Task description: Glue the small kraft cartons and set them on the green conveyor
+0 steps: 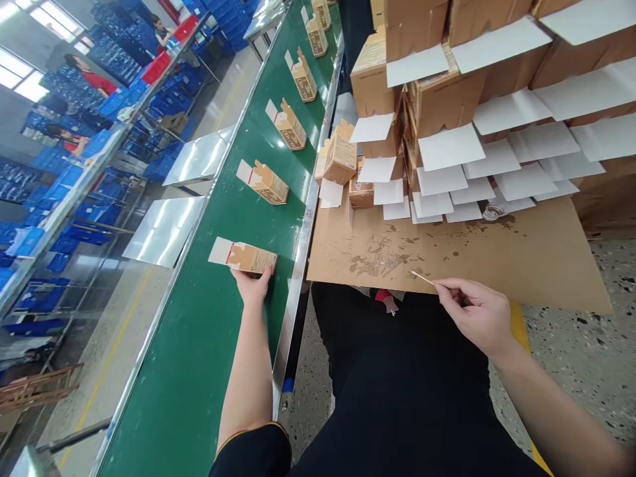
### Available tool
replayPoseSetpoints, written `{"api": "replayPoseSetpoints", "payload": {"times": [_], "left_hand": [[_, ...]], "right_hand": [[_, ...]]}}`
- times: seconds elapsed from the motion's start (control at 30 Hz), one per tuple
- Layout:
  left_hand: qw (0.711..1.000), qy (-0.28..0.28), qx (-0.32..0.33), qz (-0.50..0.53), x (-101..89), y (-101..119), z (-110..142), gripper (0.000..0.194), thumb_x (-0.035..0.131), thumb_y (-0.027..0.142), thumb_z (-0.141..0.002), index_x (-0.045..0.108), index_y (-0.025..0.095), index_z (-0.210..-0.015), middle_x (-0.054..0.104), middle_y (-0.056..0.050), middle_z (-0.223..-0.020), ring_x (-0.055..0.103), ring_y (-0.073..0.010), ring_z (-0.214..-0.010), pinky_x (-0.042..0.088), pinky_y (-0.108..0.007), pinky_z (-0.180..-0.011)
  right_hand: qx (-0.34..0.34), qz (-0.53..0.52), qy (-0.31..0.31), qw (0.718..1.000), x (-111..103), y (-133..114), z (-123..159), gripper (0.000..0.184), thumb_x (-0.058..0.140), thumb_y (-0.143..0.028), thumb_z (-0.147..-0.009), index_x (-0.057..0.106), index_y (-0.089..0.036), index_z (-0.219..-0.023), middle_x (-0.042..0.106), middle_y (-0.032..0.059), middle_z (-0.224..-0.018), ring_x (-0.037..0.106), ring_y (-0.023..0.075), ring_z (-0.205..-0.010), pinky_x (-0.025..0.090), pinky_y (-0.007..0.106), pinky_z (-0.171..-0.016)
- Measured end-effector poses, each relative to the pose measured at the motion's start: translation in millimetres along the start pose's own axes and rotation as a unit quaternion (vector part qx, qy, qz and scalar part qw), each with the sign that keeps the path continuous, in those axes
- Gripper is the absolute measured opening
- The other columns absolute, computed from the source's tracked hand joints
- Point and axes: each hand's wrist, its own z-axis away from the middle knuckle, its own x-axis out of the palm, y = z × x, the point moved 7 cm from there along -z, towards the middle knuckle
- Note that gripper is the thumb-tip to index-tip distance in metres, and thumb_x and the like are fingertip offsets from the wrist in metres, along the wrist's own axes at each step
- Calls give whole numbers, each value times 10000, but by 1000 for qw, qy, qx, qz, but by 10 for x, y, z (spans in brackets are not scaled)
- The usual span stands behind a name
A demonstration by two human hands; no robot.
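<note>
On the green conveyor belt, my left hand grips the near side of a small brown cardboard box between thumb and fingers. The box's end flaps stand open, with a white flap pointing left. My right hand pinches a thin cotton swab between thumb and fingertips, its tip over the stained cardboard sheet. Further up the belt, several like boxes stand in a row with flaps open.
Stacked brown boxes with white flaps jutting out fill the back of the cardboard sheet. A small clear round object sits by their flaps. A metal rail edges the belt. Across the aisle, people work beside blue bins.
</note>
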Motion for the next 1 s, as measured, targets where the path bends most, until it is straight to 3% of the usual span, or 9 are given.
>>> {"api": "replayPoseSetpoints", "payload": {"times": [0.13, 0.23, 0.3, 0.4, 0.53, 0.67, 0.77, 0.87, 1.0], "left_hand": [[999, 55, 2, -2, -63, -38, 234, 1021, 1054, 408, -630, 441, 254, -1432, 615, -194, -1520, 617, -359, -1524, 431, -597, -1349], [974, 189, 122, -9, -224, 202, 581, 798, 953, 425, -756, 467, 260, -1367, 564, -162, -1488, 618, -328, -1470, 441, -579, -1326], [959, 198, 200, 23, -125, 426, 678, 592, 859, 454, -850, 495, 268, -1277, 579, -112, -1385, 681, -286, -1330, 525, -531, -1238], [977, 67, 186, 85, 525, 761, 431, 413, 737, 517, -952, 546, 270, -1223, 637, -62, -1209, 741, -242, -1162, 600, -454, -1106], [983, -161, 25, 87, 1880, 1118, -40, 459, 829, 528, -910, 623, 234, -1197, 714, -69, -1083, 798, -236, -972, 651, -401, -927], [981, -191, -31, 13, 2523, 1277, -153, 265, 800, 402, -906, 644, 216, -1013, 719, -37, -905, 747, -197, -784, 633, -325, -733], [987, -160, 11, 1, 2274, 1205, -29, 206, 734, 390, -896, 644, 221, -972, 705, -25, -908, 714, -197, -832, 615, -297, -720], [991, -116, 63, -19, 1637, 931, 209, 270, 711, 468, -914, 668, 223, -1019, 738, -39, -993, 730, -218, -939, 616, -307, -792], [992, -126, -2, 15, 981, 371, 827, 373, 735, 579, -947, 681, 237, -1085, 765, -43, -1008, 758, -219, -908, 621, -329, -799]], "right_hand": [[18, 11, 18, 1000, -123, 92, -21, 152, 755, -312, -1021, 859, -302, -911, 801, 13, -768, 710, 196, -575, 632, 344, -557], [51, 46, 62, 996, -379, 245, 30, 106, 789, -351, -985, 877, -338, -927, 820, 16, -781, 751, 235, -588, 674, 391, -582], [73, 66, 88, 991, -537, 346, 72, 92, 804, -375, -962, 883, -356, -918, 812, 18, -755, 755, 248, -577, 678, 406, -574], [84, 67, 107, 988, -630, 399, 76, 103, 816, -408, -933, 893, -354, -891, 786, 26, -703, 740, 252, -549, 675, 408, -549], [69, 41, 101, 992, -511, 265, -9, 138, 815, -401, -937, 896, -301, -887, 802, 37, -722, 747, 240, -564, 696, 389, -591], [51, 48, 117, 991, -450, 119, -84, 162, 787, -364, -969, 878, -247, -905, 829, 44, -777, 760, 215, -605, 687, 351, -655], [52, 73, 143, 986, -590, 144, -207, 198, 740, -366, -981, 861, -222, -918, 814, 46, -764, 732, 190, -607, 644, 316, -642], [61, 152, 148, 975, -815, 267, -452, 175, 713, -329, -972, 835, -213, -921, 790, 51, -747, 706, 178, -642, 589, 290, -653], [43, 258, 63, 963, -902, 468, -915, 135, 691, -192, -949, 739, -224, -828, 732, 39, -726, 628, 173, -670, 487, 293, -680]]}}
